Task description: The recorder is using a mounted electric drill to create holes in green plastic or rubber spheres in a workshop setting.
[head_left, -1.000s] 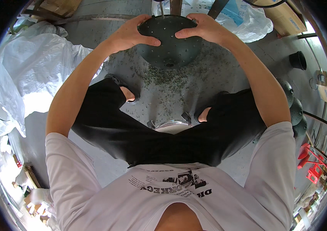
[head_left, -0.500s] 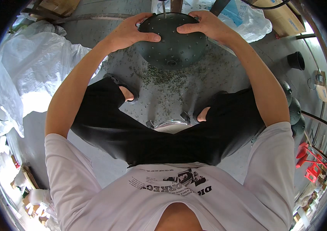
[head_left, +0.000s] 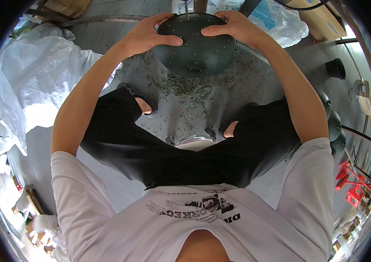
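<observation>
Both my hands grip a dark green, bowl-shaped dome [head_left: 196, 54] at the top middle, its surface dotted with small spaced holes or marks. My left hand [head_left: 157, 35] clasps its left side, thumb lying on the curved face and fingers behind the rim. On the right, my right hand [head_left: 233, 28] grips it the same way, thumb pointing inward. A thin metal rod [head_left: 187, 9] comes down to the dome's upper edge between my hands. The fingertips behind the rim are hidden.
Green shavings [head_left: 185, 87] litter the grey floor below the dome. Clear plastic sheeting [head_left: 41, 74] is heaped at left; a plastic bag [head_left: 283, 28] and cardboard box [head_left: 321, 19] lie far right. Similar domes [head_left: 334, 124], a black bucket [head_left: 335, 68] and red stools [head_left: 355, 194] stand right.
The dome has turned slightly in my hands, its dots and lower edge shifting a little upward. Both hands keep their grip in nearly the same place.
</observation>
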`<action>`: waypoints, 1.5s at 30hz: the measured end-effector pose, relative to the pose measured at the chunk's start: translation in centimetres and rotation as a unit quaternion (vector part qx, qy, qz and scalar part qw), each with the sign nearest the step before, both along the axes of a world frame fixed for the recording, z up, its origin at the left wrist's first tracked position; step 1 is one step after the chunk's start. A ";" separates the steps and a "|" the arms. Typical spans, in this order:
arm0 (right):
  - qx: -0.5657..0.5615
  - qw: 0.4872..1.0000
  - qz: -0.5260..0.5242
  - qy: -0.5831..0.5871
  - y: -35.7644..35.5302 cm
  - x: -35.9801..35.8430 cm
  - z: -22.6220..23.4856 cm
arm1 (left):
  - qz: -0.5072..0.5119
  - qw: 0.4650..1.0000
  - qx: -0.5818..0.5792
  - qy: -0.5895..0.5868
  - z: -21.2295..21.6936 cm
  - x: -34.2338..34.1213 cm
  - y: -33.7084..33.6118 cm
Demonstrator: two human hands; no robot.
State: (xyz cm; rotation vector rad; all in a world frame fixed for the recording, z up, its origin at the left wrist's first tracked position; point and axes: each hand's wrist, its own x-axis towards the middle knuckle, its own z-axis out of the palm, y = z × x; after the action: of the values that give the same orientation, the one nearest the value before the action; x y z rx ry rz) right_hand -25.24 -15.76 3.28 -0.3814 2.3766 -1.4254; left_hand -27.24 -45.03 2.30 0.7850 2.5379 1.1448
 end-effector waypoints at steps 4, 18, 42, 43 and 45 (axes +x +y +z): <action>-0.006 1.000 0.008 0.009 -0.1 -0.1 -0.1 | 0.006 1.000 -0.004 0.006 -0.4 -0.2 -0.4; 0.001 1.000 -0.001 -0.003 -0.3 0.0 0.4 | -0.007 1.000 0.005 -0.016 -0.1 -0.7 -0.3; 0.017 1.000 -0.009 0.004 -0.3 -0.2 0.4 | -0.013 0.997 -0.004 -0.081 0.9 -0.9 -0.2; 0.016 1.000 -0.011 0.011 -0.3 -0.2 0.4 | -0.017 0.995 -0.002 -0.096 0.9 -0.9 -0.2; 0.021 1.000 -0.007 0.006 -0.5 -0.4 0.6 | -0.019 0.996 -0.004 -0.085 0.6 -1.1 -0.5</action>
State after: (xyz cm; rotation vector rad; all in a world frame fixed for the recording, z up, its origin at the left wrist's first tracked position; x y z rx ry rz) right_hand -25.61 -16.25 3.90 -0.3634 2.4183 -1.3815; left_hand -28.37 -45.56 2.85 0.6987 2.3768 1.1382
